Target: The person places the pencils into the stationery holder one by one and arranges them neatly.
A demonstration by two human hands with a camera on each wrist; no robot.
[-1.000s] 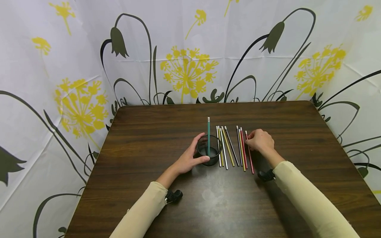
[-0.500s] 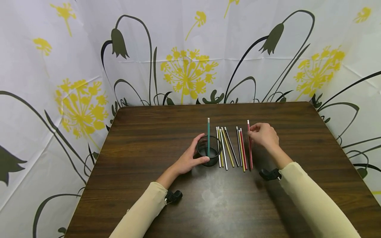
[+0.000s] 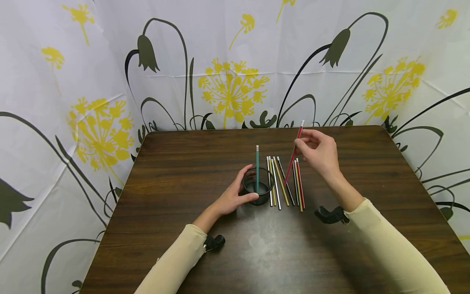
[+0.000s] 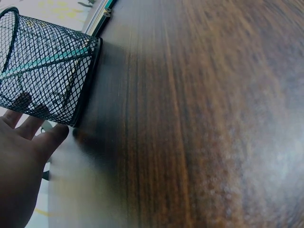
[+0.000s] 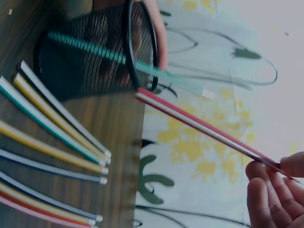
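Observation:
In the head view my left hand holds a black mesh pencil cup by its left side, thumb in front and fingers behind. The cup stands upright on the table. Inside it leans a teal pencil, eraser end up. My right hand pinches a red pencil near its eraser end. That pencil hangs tilted above the loose pencils, its lower end pointing down and left. In the right wrist view the lower end of the red pencil appears near the cup's rim.
Several loose pencils lie side by side just right of the cup. A second bunch of pencils lies farther right, one of them red. The dark wooden table ends at a floral curtain behind.
My right hand has picked the rightmost red pencil up off the table, raised it and carried it left with its eraser end up. The left hand and the cup have stayed put.

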